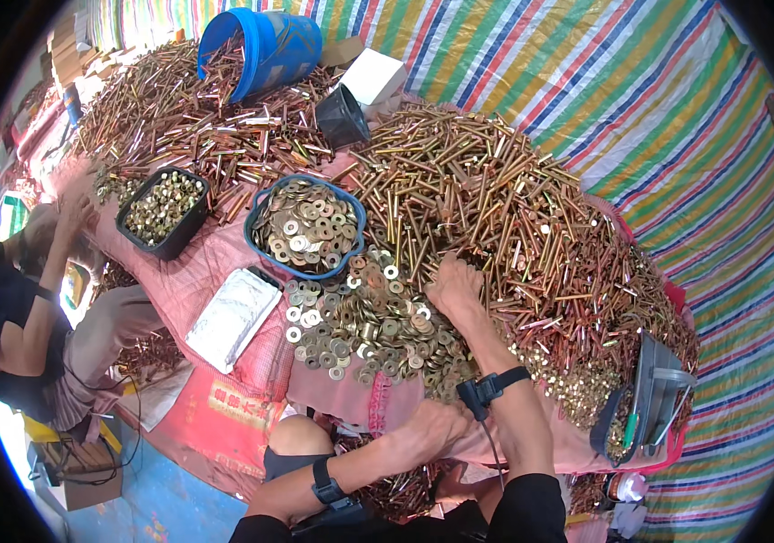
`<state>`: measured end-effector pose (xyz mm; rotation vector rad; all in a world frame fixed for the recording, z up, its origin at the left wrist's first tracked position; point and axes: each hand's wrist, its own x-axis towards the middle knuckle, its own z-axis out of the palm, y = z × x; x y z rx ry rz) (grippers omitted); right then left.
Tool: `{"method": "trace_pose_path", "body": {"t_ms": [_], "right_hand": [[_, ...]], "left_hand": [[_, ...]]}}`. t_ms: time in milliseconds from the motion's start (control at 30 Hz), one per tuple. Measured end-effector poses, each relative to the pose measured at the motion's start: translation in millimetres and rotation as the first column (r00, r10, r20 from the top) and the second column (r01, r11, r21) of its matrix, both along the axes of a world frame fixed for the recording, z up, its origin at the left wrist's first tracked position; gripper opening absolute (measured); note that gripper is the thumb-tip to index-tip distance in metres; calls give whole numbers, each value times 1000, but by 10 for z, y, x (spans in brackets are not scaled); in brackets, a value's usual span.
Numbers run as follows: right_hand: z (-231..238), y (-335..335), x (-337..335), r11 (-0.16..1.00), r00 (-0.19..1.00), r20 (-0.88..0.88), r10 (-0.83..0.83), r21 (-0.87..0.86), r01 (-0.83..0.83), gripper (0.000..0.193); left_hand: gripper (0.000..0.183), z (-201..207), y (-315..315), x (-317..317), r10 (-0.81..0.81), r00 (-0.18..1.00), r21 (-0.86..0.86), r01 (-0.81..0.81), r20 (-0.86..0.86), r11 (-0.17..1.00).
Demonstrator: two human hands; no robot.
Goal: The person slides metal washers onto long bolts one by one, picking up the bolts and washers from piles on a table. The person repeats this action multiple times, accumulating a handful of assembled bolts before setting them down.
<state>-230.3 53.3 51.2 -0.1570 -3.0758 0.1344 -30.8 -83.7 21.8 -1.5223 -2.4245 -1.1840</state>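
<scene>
My right hand [456, 286] reaches to the near edge of a big heap of brass-coloured bolts [459, 172], its fingers bent in among them. What it grips there is hidden. Lower down, my left hand [437, 425] is curled closed at the front edge of the pink cloth, just below a spread of flat metal washers [387, 330]; anything inside it cannot be made out. A blue basket [251, 237] full of washers stands beyond the loose ones. Small nuts [577, 389] lie in a drift to the right of my right forearm.
A black tub [201, 213] of nuts and a white packet [235, 319] lie left. Behind are a tipped blue bucket [278, 50] and a black cup [344, 118]. A dark scoop [654, 389] stands at right. A co-worker's hand [79, 215] is at far left.
</scene>
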Motion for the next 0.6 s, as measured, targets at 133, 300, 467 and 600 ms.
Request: {"method": "trace_pose_path", "body": {"t_ms": [133,300,467,600], "right_hand": [[194,63,8,999,993,114,-2,-44,7,42],[416,271,276,995,994,105,-7,-95,17,49],[528,725,607,911,999,43,-18,-410,34,40],[527,1148,1049,675,988,-104,-113,-738,0,36]], "left_hand": [[29,-10,65,-49,14,998,-53,-11,66,999],[28,2,201,-77,0,999,-164,6,37,986],[24,148,304,-59,67,981,120,-90,184,989],[20,315,466,-107,80,909,455,-279,409,845]]}}
